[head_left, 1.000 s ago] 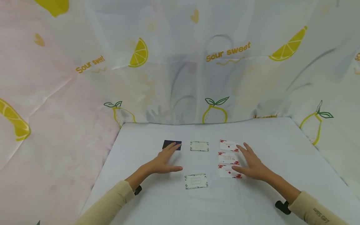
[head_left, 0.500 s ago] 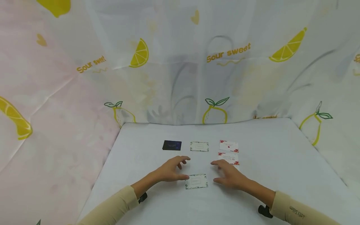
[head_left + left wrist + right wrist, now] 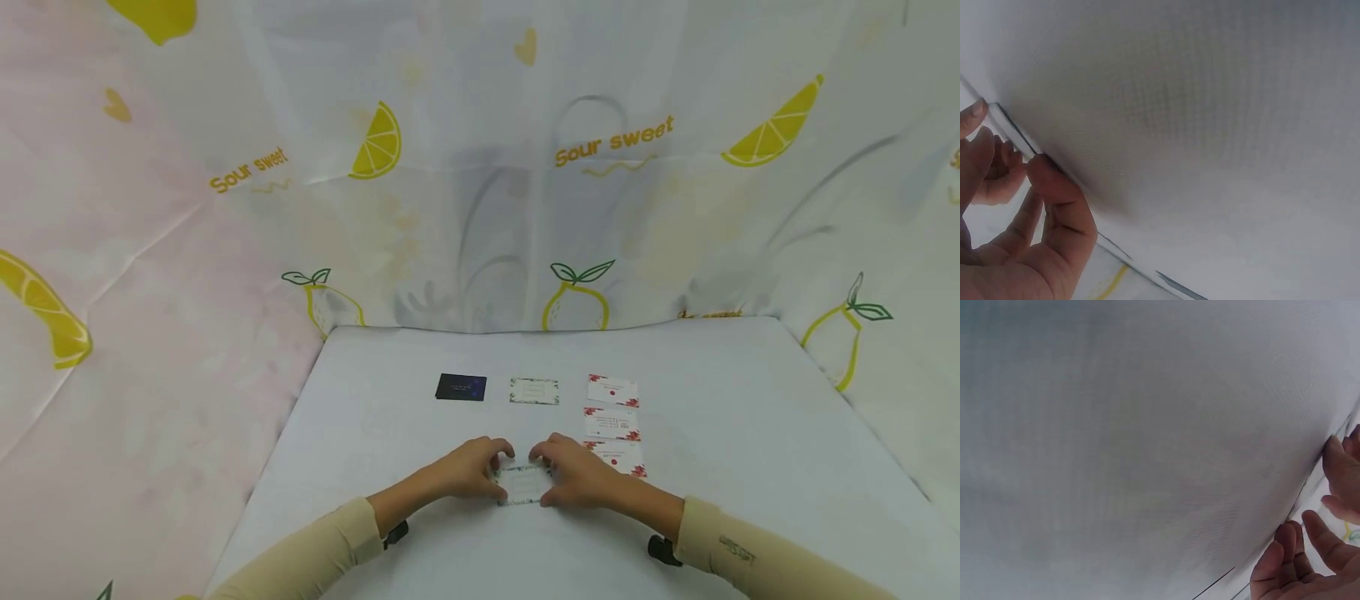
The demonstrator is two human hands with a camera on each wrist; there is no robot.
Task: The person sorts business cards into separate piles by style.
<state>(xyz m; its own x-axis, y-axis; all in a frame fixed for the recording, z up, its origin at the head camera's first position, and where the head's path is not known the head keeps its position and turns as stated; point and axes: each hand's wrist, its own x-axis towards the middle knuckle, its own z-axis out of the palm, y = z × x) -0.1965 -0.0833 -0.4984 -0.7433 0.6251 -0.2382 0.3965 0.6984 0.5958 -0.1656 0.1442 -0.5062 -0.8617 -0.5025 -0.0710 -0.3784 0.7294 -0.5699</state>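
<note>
A white card with a leafy border (image 3: 523, 483) lies near the front of the white table, between two bare hands. At its left edge the left hand (image 3: 474, 468) has curled fingers, with the thumb by the near corner. The right hand (image 3: 573, 472) holds the opposite edge in the same way, thumb near and fingers far. In the left wrist view, the left hand's thumb (image 3: 1054, 178) meets the thin card edge. The right hand (image 3: 1300, 569) appears low on the right in its wrist view. Whether the card is lifted at all I cannot tell.
Farther back lie a dark blue card stack (image 3: 461, 387) and another leafy-bordered card (image 3: 534, 391). On the right, a column of red-flowered white cards (image 3: 612, 423) reaches down beside the right hand. A lemon-print curtain (image 3: 480, 208) encloses the table (image 3: 720, 400).
Both hands have moved in to the near leafy-bordered card, the left from beside the dark stack, the right from the red-flowered cards. Their fingers have curled at its two sides.
</note>
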